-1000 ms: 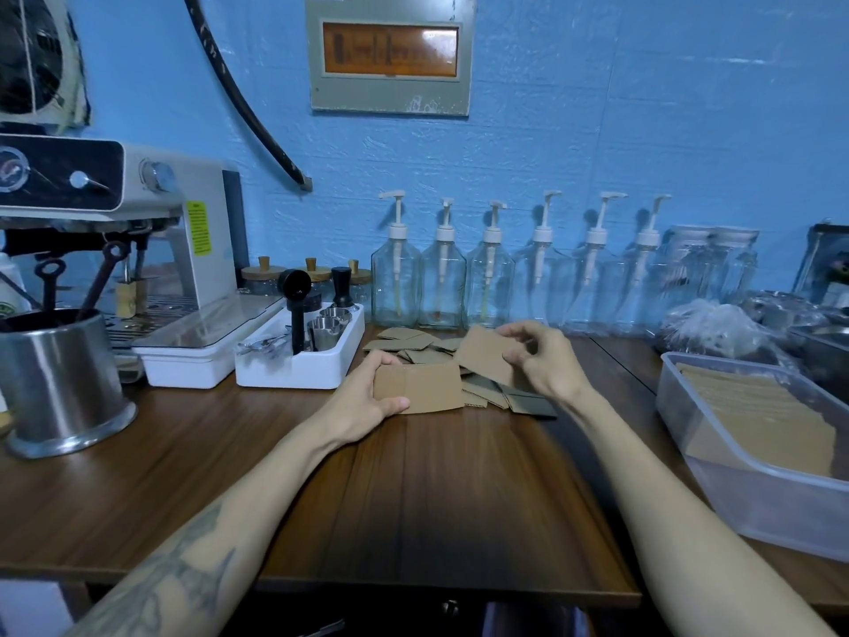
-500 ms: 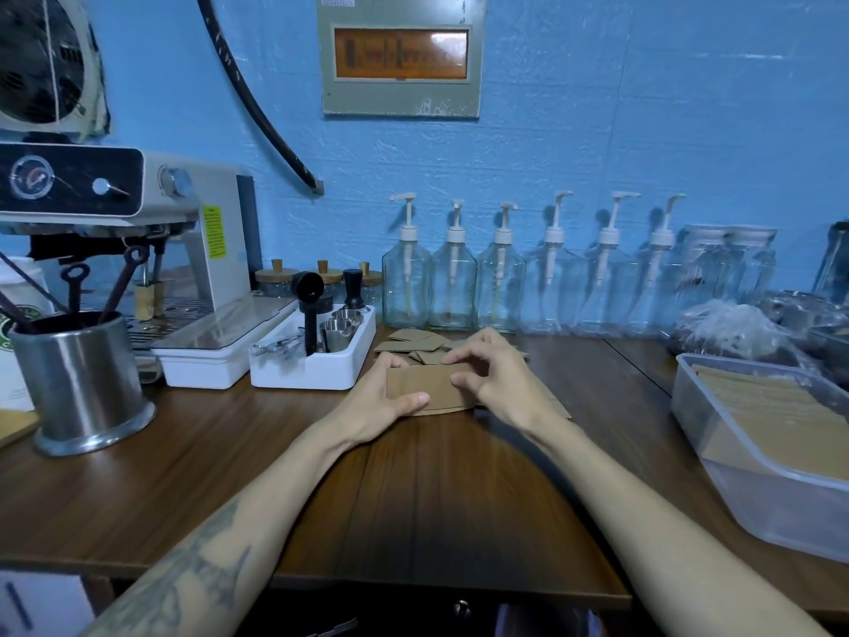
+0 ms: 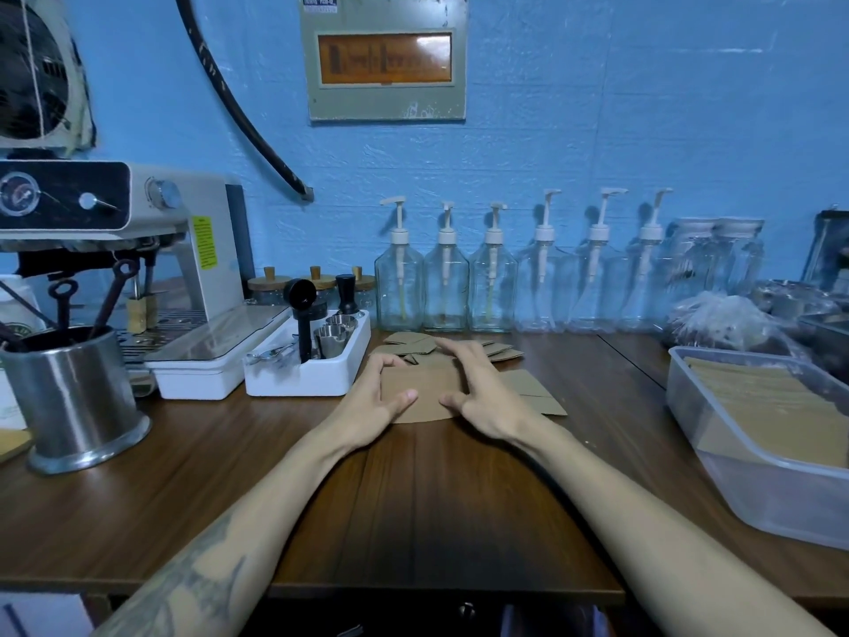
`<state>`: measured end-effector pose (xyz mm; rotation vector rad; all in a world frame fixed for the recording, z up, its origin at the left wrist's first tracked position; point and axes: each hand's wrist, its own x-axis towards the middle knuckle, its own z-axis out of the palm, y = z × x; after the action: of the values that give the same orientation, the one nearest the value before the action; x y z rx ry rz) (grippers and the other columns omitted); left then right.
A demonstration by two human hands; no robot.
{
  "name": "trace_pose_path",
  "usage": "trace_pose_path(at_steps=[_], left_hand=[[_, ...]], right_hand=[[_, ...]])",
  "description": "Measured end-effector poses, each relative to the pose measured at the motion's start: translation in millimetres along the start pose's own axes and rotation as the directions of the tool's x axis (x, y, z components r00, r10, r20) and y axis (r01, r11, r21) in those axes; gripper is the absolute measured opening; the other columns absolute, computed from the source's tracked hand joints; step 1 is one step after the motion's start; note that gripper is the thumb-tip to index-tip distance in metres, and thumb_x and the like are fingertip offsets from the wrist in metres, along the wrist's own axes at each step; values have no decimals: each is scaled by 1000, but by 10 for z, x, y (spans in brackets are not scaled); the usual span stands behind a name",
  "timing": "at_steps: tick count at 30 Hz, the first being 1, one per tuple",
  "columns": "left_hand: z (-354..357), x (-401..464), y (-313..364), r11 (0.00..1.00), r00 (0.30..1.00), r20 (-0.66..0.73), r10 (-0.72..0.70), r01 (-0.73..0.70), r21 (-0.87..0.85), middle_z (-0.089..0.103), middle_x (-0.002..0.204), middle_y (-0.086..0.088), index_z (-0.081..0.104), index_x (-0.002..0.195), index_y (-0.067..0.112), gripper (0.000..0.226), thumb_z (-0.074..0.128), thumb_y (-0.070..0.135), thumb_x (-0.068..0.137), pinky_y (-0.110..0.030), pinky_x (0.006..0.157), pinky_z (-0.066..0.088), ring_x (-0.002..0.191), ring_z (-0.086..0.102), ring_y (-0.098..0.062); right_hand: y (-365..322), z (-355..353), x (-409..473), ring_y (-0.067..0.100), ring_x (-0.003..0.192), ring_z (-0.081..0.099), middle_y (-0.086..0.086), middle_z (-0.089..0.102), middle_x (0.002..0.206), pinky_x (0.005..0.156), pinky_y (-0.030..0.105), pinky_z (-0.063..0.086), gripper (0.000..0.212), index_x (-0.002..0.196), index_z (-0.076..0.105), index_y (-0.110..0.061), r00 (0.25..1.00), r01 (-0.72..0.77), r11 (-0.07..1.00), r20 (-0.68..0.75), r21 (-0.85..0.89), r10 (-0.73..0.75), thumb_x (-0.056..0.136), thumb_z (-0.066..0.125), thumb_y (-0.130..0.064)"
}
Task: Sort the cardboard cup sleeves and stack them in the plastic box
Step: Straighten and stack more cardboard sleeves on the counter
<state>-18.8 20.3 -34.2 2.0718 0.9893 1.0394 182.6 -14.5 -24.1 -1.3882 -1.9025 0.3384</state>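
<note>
A small stack of flat brown cardboard sleeves [image 3: 425, 395] lies on the wooden table in the middle of the view. My left hand [image 3: 374, 400] grips its left end, thumb on the near edge and fingers curled over the far edge. My right hand [image 3: 480, 393] holds its right end, with the thumb at the near edge and the fingers spread across the top. Loose sleeves [image 3: 413, 346] lie scattered behind the hands, and more [image 3: 535, 393] show to the right. The clear plastic box [image 3: 689, 409] at the right holds a layer of stacked sleeves [image 3: 762, 402].
A white organiser tray [image 3: 303, 377] with small metal cups stands left of the stack, beside an espresso machine [image 3: 138, 250]. A steel canister [image 3: 73, 397] sits far left. Several pump bottles [image 3: 491, 278] line the back wall. A plastic bag [image 3: 721, 321] lies behind the box.
My right hand carried a sleeve from the loose pile onto the stack that my left hand holds. Both hands now hold the stack's ends.
</note>
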Motion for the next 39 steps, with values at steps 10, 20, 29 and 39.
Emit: trace_pose_path(at_steps=[10,20,29,39], left_hand=[[9,9,-17,998,999,41,-14,16,-59,59,113,-5,43,118,23,33,66,24,94,-34,91,52,100,60,-15],[-4,43,-78,999,1000,15,-11,12,-51,62,107,4,49,106,28,22,65,20,94,-27,85,51,98,61,-10],[-18,21,-62,996,998,27,-55,57,-75,66,109,5,48,104,32,22,65,22,94,-27,84,52,103,65,-14],[-26,-6,-32,997,998,42,-53,55,-51,65,111,-1,47,106,34,27,66,21,94,-42,96,52,103,64,-20]], right_hand=[[36,70,12,6,113,40,-8,44,121,92,18,29,53,138,48,-27,999,42,999,24,-31,-41,90,68,-14],[30,-46,4,10,112,48,-6,50,124,96,19,39,49,137,52,-26,998,-3,1000,59,24,2,91,68,-19],[483,-599,-180,33,131,37,13,41,141,106,46,34,63,141,45,-15,889,-456,768,-189,-450,417,92,57,-54],[510,-577,-162,34,132,34,12,41,142,105,46,31,74,128,56,-16,823,-556,704,-177,-442,539,80,59,-72]])
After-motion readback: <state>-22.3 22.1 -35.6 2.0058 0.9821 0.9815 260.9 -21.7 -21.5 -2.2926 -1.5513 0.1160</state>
